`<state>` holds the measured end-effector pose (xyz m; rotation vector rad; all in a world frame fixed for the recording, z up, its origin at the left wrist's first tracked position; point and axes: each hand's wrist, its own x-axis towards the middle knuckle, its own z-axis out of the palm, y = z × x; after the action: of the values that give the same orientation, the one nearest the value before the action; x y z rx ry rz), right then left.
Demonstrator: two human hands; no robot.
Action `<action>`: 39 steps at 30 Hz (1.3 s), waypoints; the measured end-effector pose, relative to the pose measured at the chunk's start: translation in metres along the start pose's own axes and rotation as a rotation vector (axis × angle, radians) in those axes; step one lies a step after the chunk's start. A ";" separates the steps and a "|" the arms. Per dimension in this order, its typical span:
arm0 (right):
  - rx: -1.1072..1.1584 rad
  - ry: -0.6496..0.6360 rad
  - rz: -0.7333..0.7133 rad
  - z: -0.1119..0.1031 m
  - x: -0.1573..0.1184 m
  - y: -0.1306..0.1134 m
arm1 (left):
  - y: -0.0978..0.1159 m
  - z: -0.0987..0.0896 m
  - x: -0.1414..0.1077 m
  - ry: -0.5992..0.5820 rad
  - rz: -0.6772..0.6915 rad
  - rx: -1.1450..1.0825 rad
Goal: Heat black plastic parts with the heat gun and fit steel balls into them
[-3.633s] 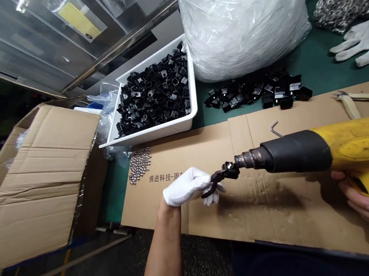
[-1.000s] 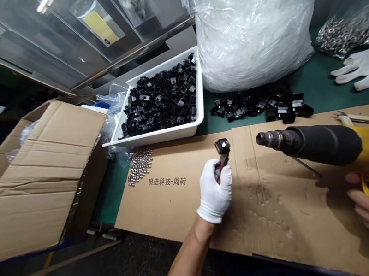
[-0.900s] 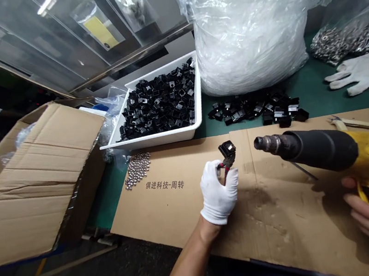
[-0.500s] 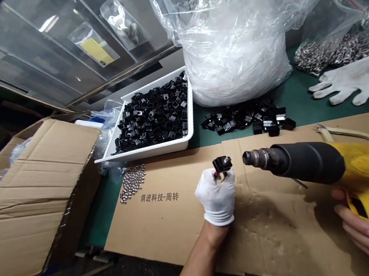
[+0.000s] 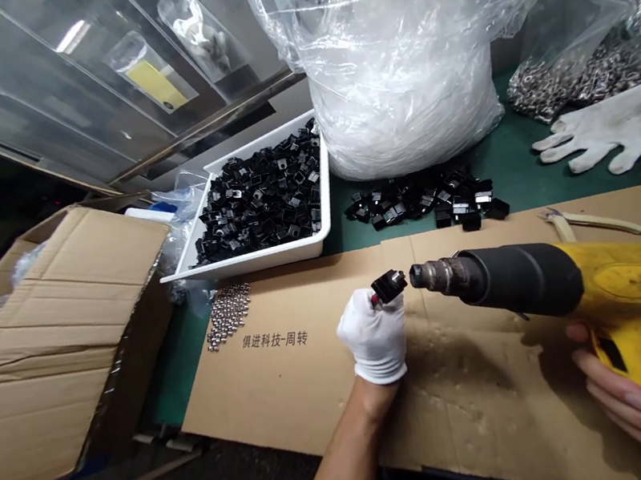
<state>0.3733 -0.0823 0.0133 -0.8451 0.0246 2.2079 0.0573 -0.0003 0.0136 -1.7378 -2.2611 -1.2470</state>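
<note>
at far left stands an open carton (image 5: 63, 346) with its flaps folded out. to its right, steel balls (image 5: 228, 315) lie in a loose patch on a cardboard sheet (image 5: 294, 382), which bears printed chinese characters. behind the sheet, a white tray (image 5: 251, 261) is filled with black parts (image 5: 259, 201).

at centre, the left hand (image 5: 374, 337), in a white glove, is clenched around a small holder whose red-marked end barely shows at the fingers (image 5: 362, 310). the holder grasps one black part (image 5: 390, 287), raised above the sheet and just beside the mouth of the heat gun's nozzle (image 5: 439, 274). no contact can be confirmed.

the right hand (image 5: 637, 393), bare, has its fingers closed around the yellow grip of the heat gun (image 5: 545, 277).

beyond the gun, a smaller heap (image 5: 424, 203) of black parts lies on a green mat (image 5: 523, 175) before a large plastic bag (image 5: 397, 74). at far right are pliers (image 5: 591, 221), a spare glove (image 5: 601, 131) and a bag of metal rings (image 5: 575, 82).

progress: one part is in hand; the tray and heap stay full, and which parts are finished cannot be told.
</note>
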 end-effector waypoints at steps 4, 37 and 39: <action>-0.001 0.012 -0.004 0.001 0.001 -0.001 | 0.000 -0.003 0.000 -0.020 0.000 0.001; -0.139 -0.297 0.061 -0.040 0.010 -0.014 | -0.007 -0.003 0.003 0.092 0.149 0.055; -0.143 -0.310 0.061 -0.040 0.010 -0.013 | -0.007 -0.002 0.002 0.083 0.143 0.046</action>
<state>0.3999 -0.0769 -0.0208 -0.5748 -0.2638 2.3974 0.0499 -0.0005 0.0124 -1.7621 -2.0641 -1.2058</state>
